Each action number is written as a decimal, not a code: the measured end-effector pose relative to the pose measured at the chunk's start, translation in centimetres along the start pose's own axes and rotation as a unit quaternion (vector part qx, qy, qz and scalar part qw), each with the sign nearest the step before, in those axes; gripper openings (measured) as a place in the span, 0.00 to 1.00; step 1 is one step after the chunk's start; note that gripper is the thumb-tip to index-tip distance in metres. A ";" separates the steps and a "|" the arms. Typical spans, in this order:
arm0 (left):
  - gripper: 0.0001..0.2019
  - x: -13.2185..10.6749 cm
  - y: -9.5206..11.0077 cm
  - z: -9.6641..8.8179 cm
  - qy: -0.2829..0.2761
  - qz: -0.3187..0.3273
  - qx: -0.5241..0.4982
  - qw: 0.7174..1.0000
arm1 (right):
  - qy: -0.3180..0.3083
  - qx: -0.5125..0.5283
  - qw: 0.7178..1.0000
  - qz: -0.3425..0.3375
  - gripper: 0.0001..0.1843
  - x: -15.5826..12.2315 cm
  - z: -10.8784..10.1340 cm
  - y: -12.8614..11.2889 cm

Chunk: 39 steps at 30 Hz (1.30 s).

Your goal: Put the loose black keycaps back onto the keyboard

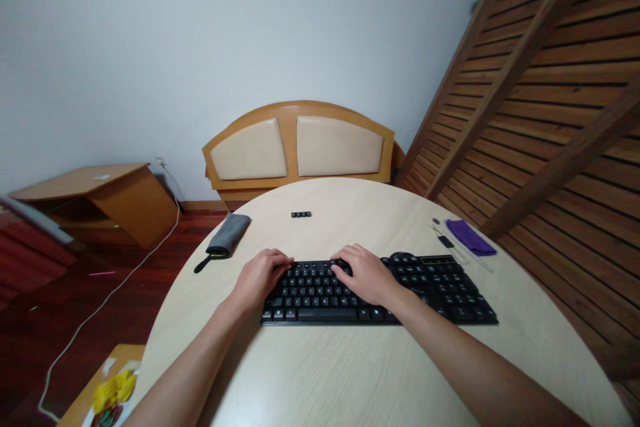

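A black computer keyboard (pixel 327 313) lies flat on the round pale table (pixel 280 373). At its upper left corner is my left hand (pixel 260 277), fingers bent over the far edge and thumb along the key side. My right hand (pixel 367 273) rests across the upper middle, its fingertips at the far edge and its thumb on the upper keys. Both hands are closed on the keyboard, and some keys are covered by the right hand and wrist. Beyond the keyboard, several small black keycaps (pixel 301 214) sit in a short row.
A grey pouch (pixel 229 235) with a black strap lies at the left table edge. On the right are a purple cloth (pixel 470 237) and a small black clip-like item (pixel 445 241). A padded headboard (pixel 340 145) stands behind, wooden slats (pixel 540 113) at right.
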<state>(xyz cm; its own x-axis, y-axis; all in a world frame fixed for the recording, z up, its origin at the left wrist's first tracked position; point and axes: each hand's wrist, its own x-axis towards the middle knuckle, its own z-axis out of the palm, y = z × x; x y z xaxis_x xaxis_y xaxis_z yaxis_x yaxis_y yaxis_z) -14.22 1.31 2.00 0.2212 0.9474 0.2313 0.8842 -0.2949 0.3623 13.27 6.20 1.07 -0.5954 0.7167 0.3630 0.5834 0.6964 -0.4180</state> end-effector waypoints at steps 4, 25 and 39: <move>0.13 0.1 0.0 0.1 0.001 -0.008 -0.014 1.000 | 0.000 -0.001 1.000 0.002 0.11 0.0 0.0 0.0; 0.10 1.5 0.1 -0.7 -0.057 -0.015 0.033 0.998 | 0.003 -0.001 1.000 0.001 0.11 0.0 0.1 0.0; 0.19 2.5 -1.4 -0.7 -0.062 -0.048 -0.102 0.992 | 0.003 -0.007 1.000 0.001 0.10 0.1 0.0 0.0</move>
<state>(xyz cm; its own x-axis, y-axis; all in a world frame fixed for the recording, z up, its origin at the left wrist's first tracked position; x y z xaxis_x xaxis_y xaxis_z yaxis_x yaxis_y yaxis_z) -15.18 3.97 2.70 0.1997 0.9766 0.0793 0.8043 -0.2096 0.5560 13.19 6.24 1.10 -0.5915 0.7179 0.3672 0.5924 0.6958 -0.4061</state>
